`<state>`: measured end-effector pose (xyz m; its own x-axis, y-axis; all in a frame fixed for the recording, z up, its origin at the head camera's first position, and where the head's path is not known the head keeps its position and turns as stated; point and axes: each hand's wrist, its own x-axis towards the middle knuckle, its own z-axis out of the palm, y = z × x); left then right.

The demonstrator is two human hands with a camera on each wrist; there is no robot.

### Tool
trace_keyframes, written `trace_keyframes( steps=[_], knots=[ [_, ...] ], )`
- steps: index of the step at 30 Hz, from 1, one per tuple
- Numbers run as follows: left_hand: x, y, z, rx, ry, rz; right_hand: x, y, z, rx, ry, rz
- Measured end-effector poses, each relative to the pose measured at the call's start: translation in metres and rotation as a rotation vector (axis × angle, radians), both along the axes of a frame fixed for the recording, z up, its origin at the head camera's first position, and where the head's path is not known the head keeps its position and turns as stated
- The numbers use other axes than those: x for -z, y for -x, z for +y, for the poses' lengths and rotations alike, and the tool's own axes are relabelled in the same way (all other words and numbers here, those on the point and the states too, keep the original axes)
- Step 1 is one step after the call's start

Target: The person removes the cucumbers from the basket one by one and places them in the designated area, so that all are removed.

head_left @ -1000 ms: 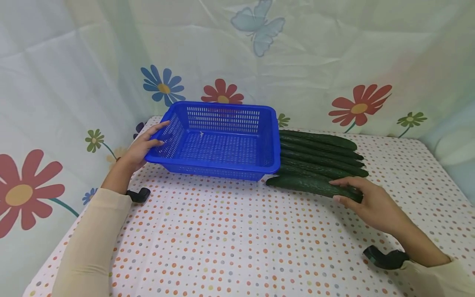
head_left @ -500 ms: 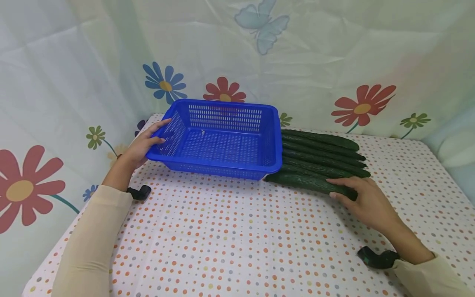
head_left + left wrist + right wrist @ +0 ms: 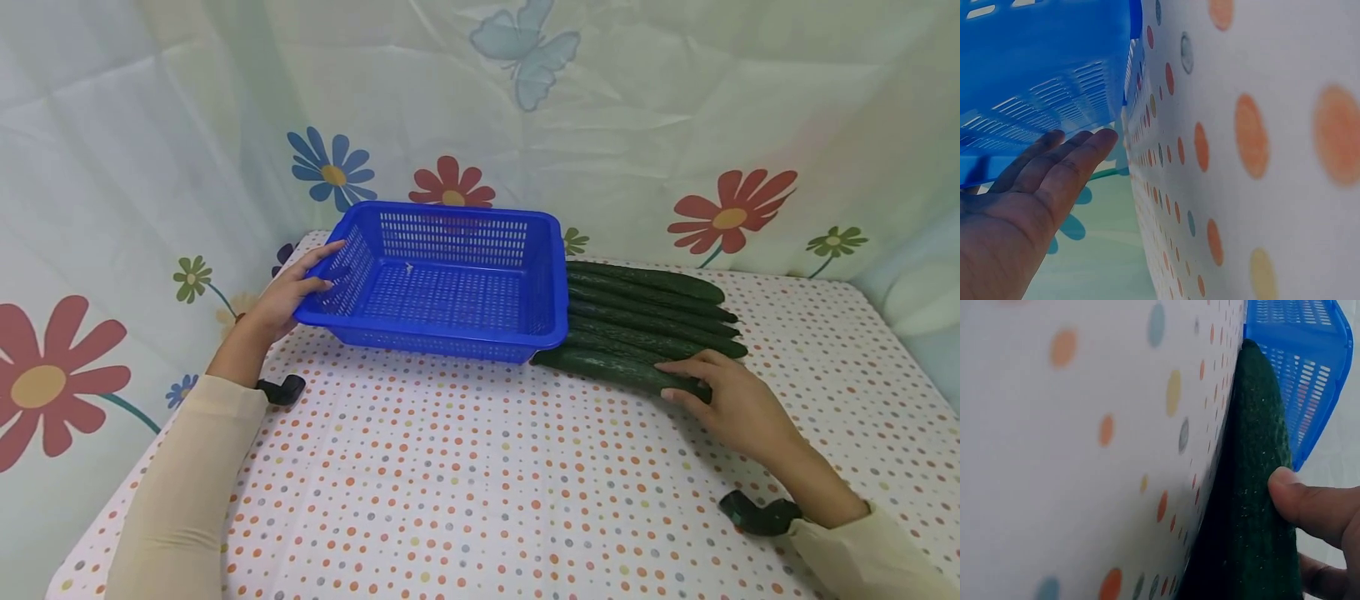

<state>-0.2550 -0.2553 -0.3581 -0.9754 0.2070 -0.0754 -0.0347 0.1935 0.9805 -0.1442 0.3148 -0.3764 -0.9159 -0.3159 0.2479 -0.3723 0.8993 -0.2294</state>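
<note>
A blue plastic basket (image 3: 450, 300) with slotted walls stands at the middle back, nothing but a small white scrap inside. My left hand (image 3: 288, 292) holds its left rim, thumb and a finger over the edge. In the left wrist view the other fingers (image 3: 1072, 169) stretch straight along the basket's outside. To the right, my right hand (image 3: 738, 404) grips the right end of the nearest cucumber (image 3: 607, 368) between thumb and fingers. That cucumber's far tip reaches the basket's lower right corner, also visible in the right wrist view.
Several more dark green cucumbers (image 3: 652, 312) lie side by side behind the held one, their left ends hidden by the basket. A dotted cloth (image 3: 450, 467) covers the table. A flowered curtain (image 3: 615, 150) hangs close behind and at the sides.
My right hand has shifted a little to the left with the nearest cucumber, whose tip has come up to the basket's corner. The left hand and the basket have stayed put.
</note>
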Motion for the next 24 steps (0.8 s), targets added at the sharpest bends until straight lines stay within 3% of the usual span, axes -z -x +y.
trace_keyframes(
  steps=[11, 24],
  knots=[
    [0.0018, 0.0018, 0.0007, -0.009, -0.009, 0.005, -0.004, -0.0054, -0.0086, 0.046, -0.069, -0.019],
    [0.0033, 0.0016, -0.0005, 0.004, -0.005, 0.009, -0.0012, -0.0042, -0.0091, 0.059, -0.066, -0.039]
  ],
)
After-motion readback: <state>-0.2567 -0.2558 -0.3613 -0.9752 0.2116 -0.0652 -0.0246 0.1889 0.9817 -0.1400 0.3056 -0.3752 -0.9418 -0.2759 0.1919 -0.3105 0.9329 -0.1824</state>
